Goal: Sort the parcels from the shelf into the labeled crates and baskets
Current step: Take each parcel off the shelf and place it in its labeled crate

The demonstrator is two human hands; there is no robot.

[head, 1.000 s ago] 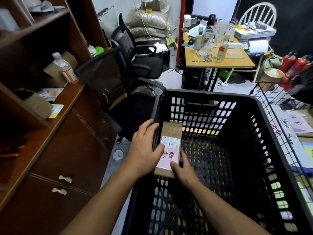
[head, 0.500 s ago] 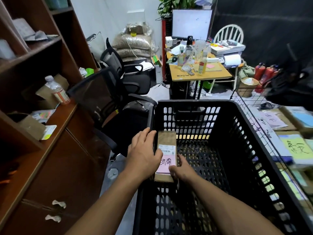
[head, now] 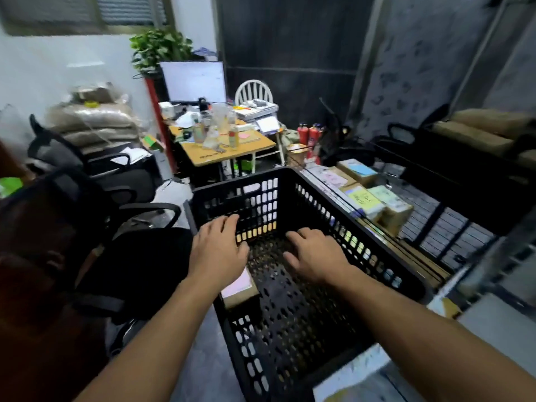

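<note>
Black plastic crate (head: pixel 220 195): rectangular, rigid, its walls and floor perforated with rows of oblong slots. Contents: one brown cardboard parcel (head: pixel 242 293), a flat box with a pink paper label (head: pixel 236 281) on its top face, lying on the crate floor against the left wall and partly covered by the left wrist. Left hand (head: pixel 217 248): palm down over the crate's left side, fingers straight and spread, holding nothing; contact with the parcel cannot be told. Right hand (head: pixel 316 253): palm down above the crate's middle, fingers loosely spread, holding nothing. Just right of the crate: cardboard boxes (head: pixel 365 201) with yellow, green, blue and pink paper labels. Left of the crate: black mesh office chair (head: pixel 139 216). Beyond it: cluttered wooden desk (head: pixel 229 149).
</note>
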